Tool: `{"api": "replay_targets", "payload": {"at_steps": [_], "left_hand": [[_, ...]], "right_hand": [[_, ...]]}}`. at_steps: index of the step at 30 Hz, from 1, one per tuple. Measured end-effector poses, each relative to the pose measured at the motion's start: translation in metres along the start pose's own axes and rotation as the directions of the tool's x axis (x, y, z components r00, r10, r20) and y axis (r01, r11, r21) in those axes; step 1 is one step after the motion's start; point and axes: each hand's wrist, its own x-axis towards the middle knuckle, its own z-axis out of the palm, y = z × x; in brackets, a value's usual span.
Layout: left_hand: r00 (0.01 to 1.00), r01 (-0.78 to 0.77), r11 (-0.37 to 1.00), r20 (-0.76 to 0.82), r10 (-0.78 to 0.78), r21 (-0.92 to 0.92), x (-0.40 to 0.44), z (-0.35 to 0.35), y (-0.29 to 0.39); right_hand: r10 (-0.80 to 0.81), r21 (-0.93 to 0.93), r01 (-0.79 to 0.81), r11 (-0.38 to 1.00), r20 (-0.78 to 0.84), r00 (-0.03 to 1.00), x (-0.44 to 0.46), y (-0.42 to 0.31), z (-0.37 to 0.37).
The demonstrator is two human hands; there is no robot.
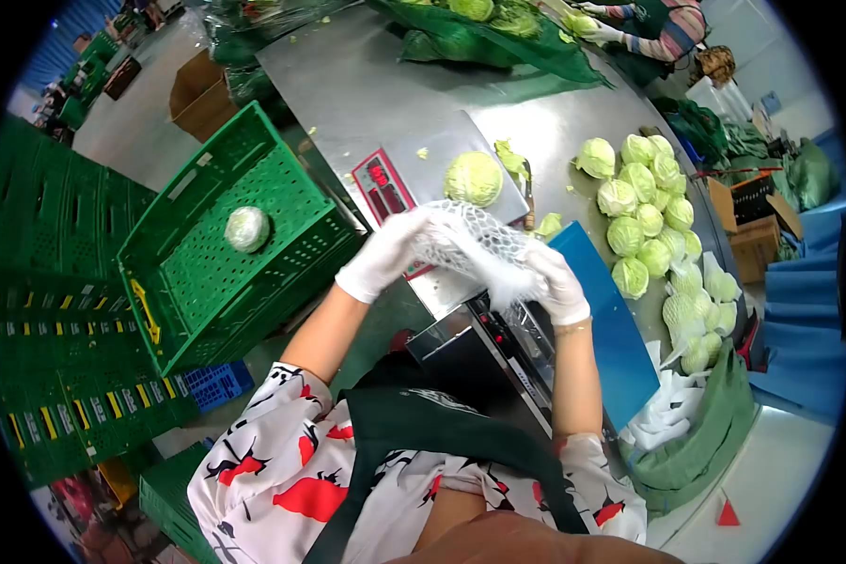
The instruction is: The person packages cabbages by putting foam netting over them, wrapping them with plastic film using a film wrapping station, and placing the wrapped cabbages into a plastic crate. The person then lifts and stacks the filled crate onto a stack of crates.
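Across the lower centre of the frame, the wearer's patterned sleeves and dark green apron (442, 423) appear nearest, cut off by the lower edge. Above them, both gloved hands grip a white foam net (475, 235), drawn out between them over the near edge of the tabletop (348, 70). The right hand (390, 252) has its fingers closed at the net's left end; the left hand (556, 282) pinches the right end, its fingertips partly hidden by the mesh. A loose, blurred tail of net hangs beside the left hand. Below lies a black device (498, 343), partly covered by the net.

Just beyond the hands, a cabbage (473, 179) rests on the plate of a scale (418, 146); the red-framed display is lit, its digits unreadable, and its lower part is obscured by the right hand. Right of centre lies a blue board (611, 324), partly hidden by the left forearm. At left, a green crate (226, 324) contains one wrapped cabbage (247, 229). Loose cabbages (637, 179) are grouped at right, with netted cabbages (696, 315) below them, overlapping too closely to count. Farthest, at the upper right, a co-worker (667, 33), cut off by the frame, touches another cabbage (581, 23) with gloved hands.
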Motion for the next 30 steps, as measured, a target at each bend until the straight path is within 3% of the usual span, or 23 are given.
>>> {"api": "replay_targets", "payload": {"at_steps": [1,2,3,5,6,7,9,11,12,13,14,15,16,17,18,19,21,22,23,24,25,27,30], "left_hand": [[0.999,-0.014,0.991,0.045,0.020,-0.132,0.008,-0.012,-0.001],[0.997,0.045,0.989,0.070,-0.036,-0.143,0.013,-0.022,-0.001],[0.999,0.034,0.999,0.015,-0.033,-0.013,0.020,-0.027,-0.005],[0.987,-0.016,0.818,-0.121,0.104,0.575,0.053,-0.055,-0.027],[0.917,-0.043,0.744,-0.269,0.294,0.667,0.074,-0.068,-0.041],[0.869,-0.066,0.732,-0.322,0.376,0.678,0.089,-0.066,-0.034],[0.749,0.037,0.574,-0.403,0.526,0.818,0.135,-0.102,-0.050],[0.850,0.227,0.824,-0.518,0.093,0.520,0.162,-0.131,-0.068],[0.872,0.087,0.925,-0.477,0.109,0.370,0.172,-0.139,-0.089],[0.843,0.144,0.863,-0.517,0.150,0.485,0.176,-0.148,-0.091],[0.783,0.210,0.855,-0.605,0.143,0.474,0.174,-0.143,-0.085],[0.776,0.134,0.906,-0.612,0.156,0.402,0.168,-0.136,-0.085],[0.808,0.068,0.940,-0.571,0.146,0.335,0.159,-0.121,-0.078],[0.878,-0.010,0.975,-0.465,0.114,0.221,0.143,-0.098,-0.069],[0.963,0.020,1.000,-0.270,-0.020,-0.004,0.132,-0.096,-0.071],[0.989,0.109,0.990,-0.093,-0.118,-0.094,0.117,-0.078,-0.062],[0.936,0.352,0.881,0.086,-0.343,-0.315,0.097,-0.020,-0.046],[0.938,0.346,0.880,0.083,-0.338,-0.327,0.095,-0.006,-0.053],[0.938,0.344,0.874,0.075,-0.340,-0.344,0.090,0.007,-0.066],[0.933,0.352,0.861,0.063,-0.355,-0.367,0.079,0.020,-0.079],[0.941,0.337,0.883,0.109,-0.319,-0.326,0.068,0.036,-0.085],[0.936,0.335,0.899,0.209,-0.283,-0.284,0.075,0.066,-0.090],[0.893,0.435,0.829,0.283,-0.349,-0.350,0.103,0.091,-0.111]], "right_hand": [[-0.020,-0.272,0.021,0.962,0.005,1.000,0.010,-0.001,-0.001],[-0.076,-0.513,0.001,0.859,-0.125,0.989,0.028,0.004,-0.015],[-0.160,-0.712,-0.057,0.700,-0.234,0.959,0.048,0.009,-0.028],[-0.377,-0.843,-0.251,0.475,-0.453,0.808,0.088,-0.006,-0.025],[-0.461,-0.820,-0.234,0.522,-0.503,0.731,0.109,-0.002,-0.026],[-0.535,-0.798,-0.209,0.565,-0.547,0.643,0.134,0.009,-0.035],[-0.280,-0.792,-0.305,0.529,-0.502,0.818,0.180,0.033,-0.071],[-0.315,-0.903,-0.202,0.379,-0.332,0.889,0.224,0.084,-0.110],[-0.269,-0.857,-0.309,0.412,-0.438,0.858,0.218,0.068,-0.083],[-0.226,-0.799,-0.405,0.444,-0.537,0.812,0.203,0.048,-0.044],[-0.309,-0.802,-0.319,0.505,-0.513,0.801,0.195,0.041,-0.030],[-0.277,-0.833,-0.282,0.477,-0.446,0.851,0.182,0.034,-0.025],[-0.355,-0.800,-0.206,0.563,-0.459,0.815,0.170,0.035,-0.017],[-0.436,-0.777,-0.107,0.620,-0.455,0.777,0.149,0.022,0.003],[-0.339,-0.778,-0.192,0.598,-0.463,0.819,0.128,0.007,0.010],[-0.326,-0.820,-0.162,0.549,-0.389,0.862,0.114,-0.003,0.005],[-0.263,-0.880,-0.107,0.462,-0.251,0.932,0.083,-0.013,-0.005],[-0.198,-0.598,-0.021,0.801,-0.298,0.934,0.069,-0.023,-0.001],[-0.119,-0.192,0.059,0.980,-0.320,0.940,0.059,-0.030,-0.001],[0.054,0.018,-0.051,0.999,-0.254,0.966,0.049,-0.034,-0.020],[0.143,0.100,-0.133,0.986,-0.098,0.985,0.037,-0.025,-0.058],[0.127,0.211,-0.094,0.973,-0.146,0.981,-0.002,-0.017,-0.074],[0.079,0.203,0.043,0.978,-0.554,0.829,-0.082,-0.027,-0.072]]}}
